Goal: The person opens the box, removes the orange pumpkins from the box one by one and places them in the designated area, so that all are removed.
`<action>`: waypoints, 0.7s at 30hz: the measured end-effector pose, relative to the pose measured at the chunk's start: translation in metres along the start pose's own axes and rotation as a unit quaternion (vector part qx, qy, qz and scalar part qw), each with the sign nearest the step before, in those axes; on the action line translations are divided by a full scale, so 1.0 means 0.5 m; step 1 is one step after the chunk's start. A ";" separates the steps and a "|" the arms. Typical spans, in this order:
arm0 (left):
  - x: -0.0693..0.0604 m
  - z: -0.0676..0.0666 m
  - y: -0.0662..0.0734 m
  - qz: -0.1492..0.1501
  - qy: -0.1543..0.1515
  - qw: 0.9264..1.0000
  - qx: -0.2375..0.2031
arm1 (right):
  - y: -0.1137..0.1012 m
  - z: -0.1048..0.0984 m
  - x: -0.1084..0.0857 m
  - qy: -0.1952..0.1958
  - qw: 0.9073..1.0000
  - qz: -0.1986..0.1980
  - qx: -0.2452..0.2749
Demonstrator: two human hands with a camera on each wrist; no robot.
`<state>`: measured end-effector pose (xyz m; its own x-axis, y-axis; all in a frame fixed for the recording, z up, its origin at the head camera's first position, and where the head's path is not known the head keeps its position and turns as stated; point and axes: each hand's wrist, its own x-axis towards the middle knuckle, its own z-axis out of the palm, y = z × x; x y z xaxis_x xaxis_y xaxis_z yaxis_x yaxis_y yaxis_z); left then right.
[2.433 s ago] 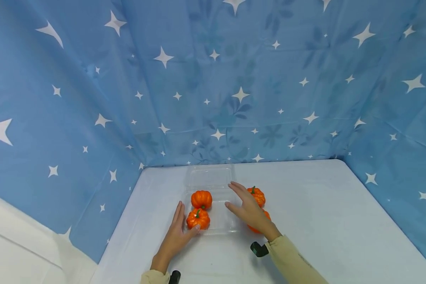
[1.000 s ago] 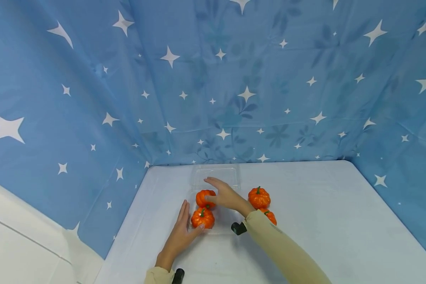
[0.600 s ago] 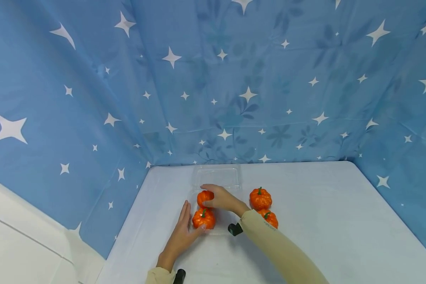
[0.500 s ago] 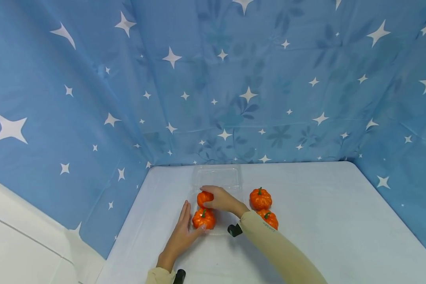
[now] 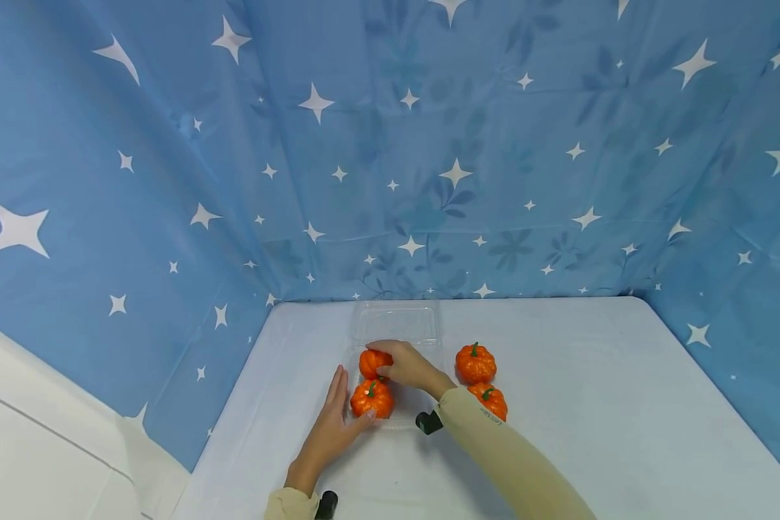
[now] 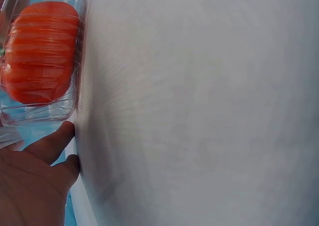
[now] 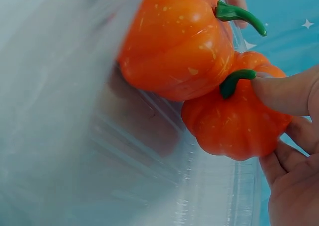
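Observation:
A clear plastic clamshell box (image 5: 411, 406) lies with its lid (image 5: 395, 323) folded back. Inside, along its left side, sit two small orange toy pumpkins. My right hand (image 5: 408, 365) grips the rear pumpkin (image 5: 370, 365), thumb and fingers on opposite sides; its green stem shows in the right wrist view (image 7: 234, 126). The front pumpkin (image 5: 372, 401) touches it. My left hand (image 5: 330, 427) lies along the box's left side, fingers straight, thumb by the front edge. In the left wrist view, one pumpkin (image 6: 42, 51) appears through the clear wall.
Right of the box, two more orange pumpkins stand on the white table: one behind (image 5: 475, 363), one in front (image 5: 492, 401), partly covered by the right sleeve (image 5: 503, 448). A blue star-patterned curtain (image 5: 390, 180) rises behind the table and on both sides.
My right hand has moved left from beside the right-hand pumpkins to the rear pumpkin in the box and taken hold of it. My left hand keeps its place; the head view shifts slightly.

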<state>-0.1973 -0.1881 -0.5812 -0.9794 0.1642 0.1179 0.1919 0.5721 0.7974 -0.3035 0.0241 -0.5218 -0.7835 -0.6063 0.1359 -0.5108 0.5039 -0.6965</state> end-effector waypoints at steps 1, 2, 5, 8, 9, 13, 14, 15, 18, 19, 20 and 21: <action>0.000 0.000 0.000 0.000 0.000 1.000 0.000 | -0.001 -0.001 0.000 0.001 1.000 0.001 -0.001; 0.000 0.000 0.000 -0.001 0.000 1.000 0.000 | -0.003 -0.002 0.000 0.002 1.000 0.001 0.001; 0.000 0.000 0.001 -0.002 0.001 1.000 0.002 | -0.008 -0.006 0.000 0.004 1.000 0.002 0.005; 0.002 0.000 0.000 -0.001 0.000 1.000 0.004 | -0.013 -0.014 0.002 0.007 1.000 0.001 0.010; 0.002 -0.001 0.000 0.000 0.000 1.000 0.004 | -0.015 -0.016 0.003 0.010 1.000 -0.001 0.012; 0.003 -0.003 0.002 0.004 0.001 1.000 0.004 | -0.019 -0.025 0.006 0.017 1.000 -0.010 0.019; 0.003 -0.003 0.003 0.005 0.002 1.000 0.003 | -0.020 -0.027 0.006 0.019 1.000 -0.011 0.021; 0.003 -0.003 0.004 0.005 0.002 1.000 0.003 | -0.021 -0.029 0.006 0.020 0.999 -0.011 0.023; 0.001 -0.003 0.005 0.003 0.000 1.000 0.003 | -0.022 -0.034 0.001 0.025 0.999 -0.004 0.028; 0.001 -0.003 0.005 0.003 0.000 1.000 0.004 | -0.022 -0.035 -0.001 0.028 0.999 -0.001 0.031; 0.000 -0.004 0.006 0.000 -0.001 1.000 0.006 | -0.022 -0.037 -0.004 0.031 0.999 0.005 0.034; 0.000 -0.004 0.006 -0.004 -0.002 1.000 0.009 | -0.021 -0.039 -0.006 0.035 0.999 0.009 0.038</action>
<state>-0.1968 -0.1880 -0.5776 -0.9804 0.1634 0.1096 0.1860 0.5879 0.7872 -0.3026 0.0326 -0.5012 -0.8163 -0.5523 0.1693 -0.4699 0.4644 -0.7507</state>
